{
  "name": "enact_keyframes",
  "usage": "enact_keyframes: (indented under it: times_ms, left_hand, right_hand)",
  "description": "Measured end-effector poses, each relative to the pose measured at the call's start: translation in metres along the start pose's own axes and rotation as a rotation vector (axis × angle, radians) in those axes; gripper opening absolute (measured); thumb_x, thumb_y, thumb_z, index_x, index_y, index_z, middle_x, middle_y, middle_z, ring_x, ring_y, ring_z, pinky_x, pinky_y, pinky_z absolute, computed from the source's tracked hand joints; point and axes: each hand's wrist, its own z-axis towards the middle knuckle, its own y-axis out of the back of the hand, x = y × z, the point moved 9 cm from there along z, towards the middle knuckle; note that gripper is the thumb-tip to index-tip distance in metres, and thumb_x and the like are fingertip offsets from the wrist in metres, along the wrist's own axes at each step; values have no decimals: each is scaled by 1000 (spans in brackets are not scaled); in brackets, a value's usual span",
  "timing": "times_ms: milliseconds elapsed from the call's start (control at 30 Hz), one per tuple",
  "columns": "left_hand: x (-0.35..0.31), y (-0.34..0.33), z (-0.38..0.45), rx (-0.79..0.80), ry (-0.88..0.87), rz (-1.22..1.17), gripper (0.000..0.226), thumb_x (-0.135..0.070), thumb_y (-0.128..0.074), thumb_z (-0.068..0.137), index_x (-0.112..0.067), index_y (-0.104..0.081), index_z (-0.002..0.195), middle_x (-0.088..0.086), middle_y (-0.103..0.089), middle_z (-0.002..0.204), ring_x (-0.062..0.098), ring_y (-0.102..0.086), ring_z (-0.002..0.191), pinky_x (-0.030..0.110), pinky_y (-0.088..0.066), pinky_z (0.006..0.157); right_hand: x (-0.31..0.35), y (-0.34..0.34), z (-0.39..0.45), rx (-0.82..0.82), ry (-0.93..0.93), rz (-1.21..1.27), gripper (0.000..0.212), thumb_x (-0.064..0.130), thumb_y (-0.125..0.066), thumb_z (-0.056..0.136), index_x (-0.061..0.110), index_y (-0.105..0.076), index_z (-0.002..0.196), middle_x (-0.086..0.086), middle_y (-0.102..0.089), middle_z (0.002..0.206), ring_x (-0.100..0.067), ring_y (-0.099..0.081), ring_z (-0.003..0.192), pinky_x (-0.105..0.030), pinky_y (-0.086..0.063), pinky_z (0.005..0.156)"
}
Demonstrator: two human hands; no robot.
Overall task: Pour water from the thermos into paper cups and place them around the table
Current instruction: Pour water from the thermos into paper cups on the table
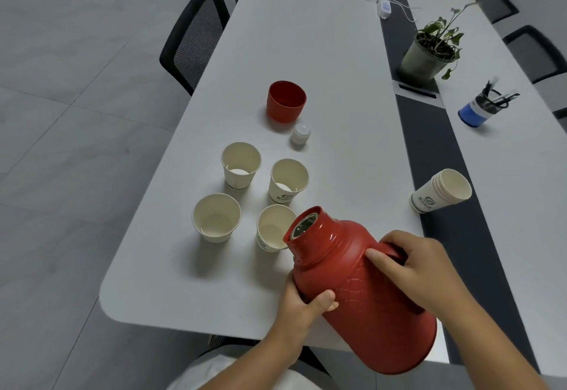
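I hold a red thermos [365, 291] tilted to the left, its open mouth over the rim of the near right paper cup [271, 231]. My right hand [411, 270] grips the thermos handle. My left hand [302, 306] supports the body from below. Three more paper cups stand upright nearby: near left [216, 217], far left [241, 165] and far right [288, 180]. No water stream is visible. The thermos's red lid cup [286, 101] and white stopper [300, 134] rest farther back on the table.
A stack of spare paper cups [441, 190] lies on its side at the right. A potted plant [429, 52], a pen holder [484, 107] and a charger with cables [383, 6] sit farther along the white table [322, 36]. Black chairs [196, 33] line both sides.
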Motion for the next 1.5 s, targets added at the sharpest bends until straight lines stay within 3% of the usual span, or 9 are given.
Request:
enact_keyframes:
  times_ms: [167, 833, 1167, 1500]
  left_hand:
    - [3, 2, 1, -3, 11, -23, 101, -61, -85, 23, -15, -48, 105, 8, -63, 100, 8, -69, 80, 17, -53, 63]
    - [13, 1, 3, -6, 34, -54, 98, -60, -86, 26, -17, -49, 106, 8, -64, 102, 10, -69, 84, 18, -53, 66]
    - [14, -1, 2, -15, 33, -65, 100, -61, -85, 24, -17, -49, 106, 8, -64, 102, 8, -68, 83, 18, -53, 66]
    - [11, -3, 2, -17, 13, -78, 97, -60, -86, 24, -17, -50, 104, 6, -65, 97, 8, -68, 80, 17, -53, 64]
  right_hand:
    - [3, -2, 2, 11, -12, -18, 21, 29, -63, 79, 8, -65, 79, -8, -66, 71, -20, -59, 69, -37, -49, 68]
    - [5, -1, 3, 24, -12, -61, 22, 33, -60, 81, 11, -65, 82, -4, -65, 73, -13, -57, 69, -31, -47, 66]
    - [7, 2, 5, 34, 4, -84, 24, 33, -59, 81, 9, -64, 82, -7, -66, 74, -16, -58, 70, -35, -47, 67]
    - [6, 1, 6, 36, 20, -97, 24, 34, -59, 81, 11, -64, 81, -5, -65, 71, -12, -56, 67, -27, -43, 61]
